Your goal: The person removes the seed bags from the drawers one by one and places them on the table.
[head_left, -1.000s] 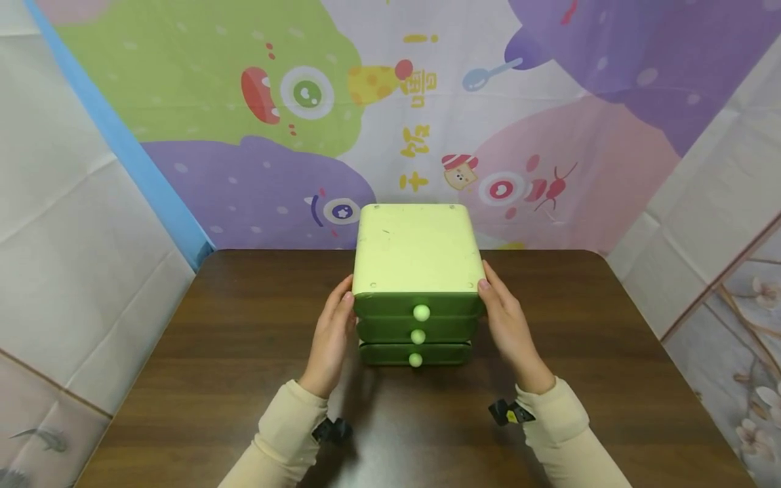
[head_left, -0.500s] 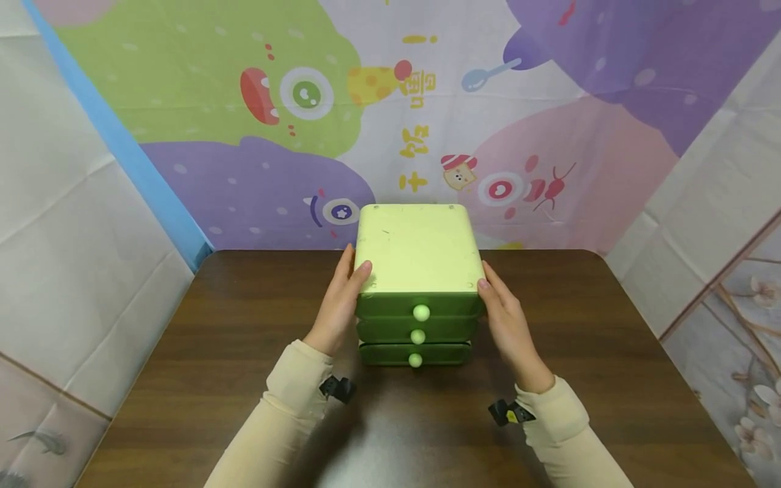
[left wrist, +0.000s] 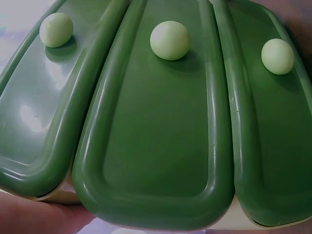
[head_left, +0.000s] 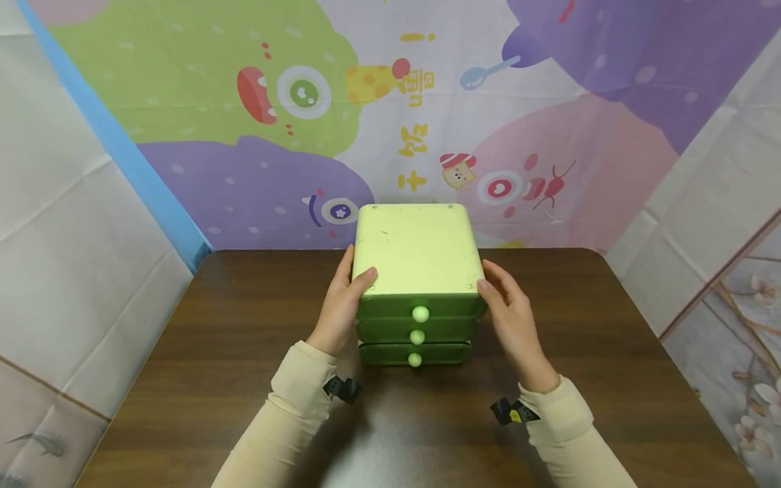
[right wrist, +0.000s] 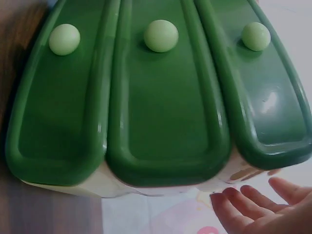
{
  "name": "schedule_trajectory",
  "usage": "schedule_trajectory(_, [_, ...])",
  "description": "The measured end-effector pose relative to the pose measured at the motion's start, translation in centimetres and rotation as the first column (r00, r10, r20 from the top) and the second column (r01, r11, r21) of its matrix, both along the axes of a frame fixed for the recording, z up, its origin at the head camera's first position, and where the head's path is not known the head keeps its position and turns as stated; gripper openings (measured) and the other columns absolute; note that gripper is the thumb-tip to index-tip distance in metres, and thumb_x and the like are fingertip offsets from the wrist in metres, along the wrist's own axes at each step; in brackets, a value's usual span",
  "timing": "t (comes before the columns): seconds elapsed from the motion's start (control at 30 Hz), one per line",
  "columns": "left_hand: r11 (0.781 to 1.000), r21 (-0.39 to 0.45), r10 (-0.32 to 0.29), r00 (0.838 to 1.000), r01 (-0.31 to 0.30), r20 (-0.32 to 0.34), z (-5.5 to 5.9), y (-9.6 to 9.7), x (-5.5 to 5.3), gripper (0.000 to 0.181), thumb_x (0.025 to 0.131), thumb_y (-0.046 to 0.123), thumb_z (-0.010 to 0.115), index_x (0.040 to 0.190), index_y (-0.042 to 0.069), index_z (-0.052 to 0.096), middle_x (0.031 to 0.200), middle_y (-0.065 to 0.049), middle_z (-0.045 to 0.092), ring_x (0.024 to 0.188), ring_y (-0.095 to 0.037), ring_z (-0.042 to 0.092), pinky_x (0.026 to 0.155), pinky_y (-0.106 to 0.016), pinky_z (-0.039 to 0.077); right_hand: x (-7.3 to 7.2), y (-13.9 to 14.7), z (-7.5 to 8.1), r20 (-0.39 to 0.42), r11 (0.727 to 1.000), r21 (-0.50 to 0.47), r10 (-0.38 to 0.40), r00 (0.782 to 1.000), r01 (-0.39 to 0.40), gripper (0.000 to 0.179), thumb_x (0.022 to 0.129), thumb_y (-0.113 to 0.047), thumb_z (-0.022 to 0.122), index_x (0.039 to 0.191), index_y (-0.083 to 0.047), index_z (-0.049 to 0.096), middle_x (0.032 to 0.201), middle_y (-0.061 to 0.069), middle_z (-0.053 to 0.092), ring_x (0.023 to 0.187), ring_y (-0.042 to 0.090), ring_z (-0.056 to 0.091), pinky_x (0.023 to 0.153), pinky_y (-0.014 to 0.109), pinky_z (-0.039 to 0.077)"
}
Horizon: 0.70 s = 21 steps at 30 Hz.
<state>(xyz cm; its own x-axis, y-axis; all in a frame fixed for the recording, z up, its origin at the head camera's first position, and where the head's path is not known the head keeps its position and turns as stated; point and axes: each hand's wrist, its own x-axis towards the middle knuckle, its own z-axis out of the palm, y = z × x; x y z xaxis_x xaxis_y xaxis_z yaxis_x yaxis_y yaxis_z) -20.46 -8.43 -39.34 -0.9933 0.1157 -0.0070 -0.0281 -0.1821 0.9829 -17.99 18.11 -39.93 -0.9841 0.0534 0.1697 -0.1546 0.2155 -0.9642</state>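
A small drawer cabinet (head_left: 417, 247) stands upright on the table, with a pale yellow-green top and three dark green drawers. Each drawer front (left wrist: 156, 131) bears a round pale green knob (head_left: 420, 314). My left hand (head_left: 337, 305) holds the cabinet's left side, its thumb over the top near the front corner and its other fingers partly hidden along the side. At the right side is my right hand (head_left: 512, 322), thumb by the upper front edge. In the right wrist view its fingers (right wrist: 253, 204) are slightly bent and spread, a small gap from the cabinet wall.
The dark wood table (head_left: 244, 379) extends around the cabinet. Behind it hangs a cartoon-printed cloth (head_left: 293, 156), close to the cabinet's back. Pale panels (head_left: 67, 169) flank the table. A small black camera (head_left: 343, 389) is strapped to each wrist.
My left hand has shifted up and forward, its thumb moving from the side onto the cabinet's top. The right hand's fingers have bent a little more. The cabinet stays in place.
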Motion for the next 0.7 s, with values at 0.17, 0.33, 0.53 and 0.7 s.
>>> schedule_trajectory(0.17, [1.0, -0.002, 0.002, 1.0, -0.002, -0.007, -0.1, 0.0, 0.0, 0.079, 0.1, 0.03, 0.055, 0.16, 0.024, 0.004, 0.166, 0.005, 0.003, 0.147, -0.013, 0.017, 0.116, -0.039, 0.03, 0.5, 0.1, 0.9, -0.12, 0.996, -0.06, -0.077, 0.99, 0.07, 0.04, 0.099, -0.017, 0.058, 0.137, -0.005, 0.054, 0.138, 0.011, 0.056, 0.123, 0.011, 0.053, 0.094, 0.011, 0.044])
schedule_trajectory(0.33, [1.0, -0.01, -0.001, 1.0, 0.001, -0.01, -0.1, -0.1, 0.0, 0.079, 0.1, 0.03, 0.055, 0.16, 0.024, 0.003, 0.166, 0.005, 0.003, 0.149, -0.011, 0.012, 0.118, -0.038, 0.025, 1.7, 0.0, 2.1, -0.299, 0.991, -0.045, -0.131, 0.945, 0.123, 0.033, 0.095, -0.007, 0.062, 0.128, -0.002, 0.062, 0.127, 0.013, 0.063, 0.113, 0.006, 0.059, 0.091, 0.013, 0.047])
schedule_trajectory(0.53, [1.0, -0.009, -0.012, 1.0, 0.012, -0.001, 0.0, -0.2, 0.2, 0.08, 0.099, 0.033, 0.055, 0.159, 0.027, 0.003, 0.166, 0.006, 0.002, 0.148, -0.014, 0.016, 0.116, -0.04, 0.03, 3.4, -1.0, 3.0, -0.498, 0.989, 0.106, -0.038, 0.866, 0.105, 0.026, 0.089, 0.002, 0.066, 0.115, -0.002, 0.069, 0.107, 0.013, 0.067, 0.094, 0.005, 0.062, 0.078, 0.014, 0.049])
schedule_trajectory(0.7, [1.0, -0.024, -0.016, 1.0, 0.016, -0.007, 0.2, -0.2, 0.2, 0.08, 0.099, 0.034, 0.056, 0.159, 0.028, 0.004, 0.166, 0.006, 0.001, 0.15, -0.015, 0.012, 0.117, -0.041, 0.029, 4.5, -2.4, 2.3, -0.456, 0.977, 0.215, 0.11, 0.883, -0.011, 0.019, 0.089, 0.0, 0.069, 0.106, -0.005, 0.072, 0.097, 0.006, 0.071, 0.084, 0.003, 0.063, 0.071, 0.017, 0.051])
